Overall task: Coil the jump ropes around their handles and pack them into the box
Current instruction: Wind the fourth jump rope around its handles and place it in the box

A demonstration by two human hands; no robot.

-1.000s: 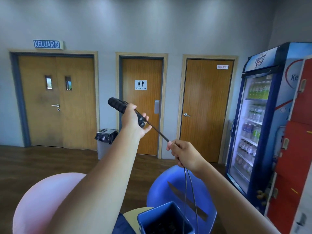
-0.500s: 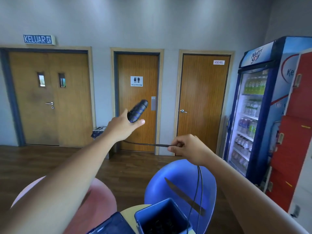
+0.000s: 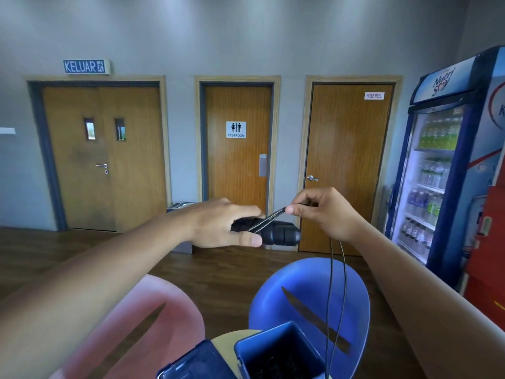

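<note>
While the person holds both arms out in front of them, the left hand grips a black handle, with the fingers laid over the top and the thumb pressed along the underside. The handle lies roughly level and its ribbed end pokes out to the right of the hand. The right hand sits just beside that end and a little higher. Its thumb and forefinger pinch the thin dark rope and its other fingers are curled in. From the pinch a short stretch of rope runs taut down and to the left, across the handle and in under the left hand's fingers.

Below the right hand two strands of the same rope hang down in front of a blue chair to the right side of the open blue box at the bottom of the view. I cannot tell whether the strands end inside it. Something dark lies in the box, too dim to make out. The box stands on a small pale table, with a dark blue lid just to its left and a pink chair beyond that.

Across the wooden floor are three wooden doors, the middle one carrying a restroom sign, and a KELUAR sign hangs over the left pair. A drinks fridge stands against the right wall
</note>
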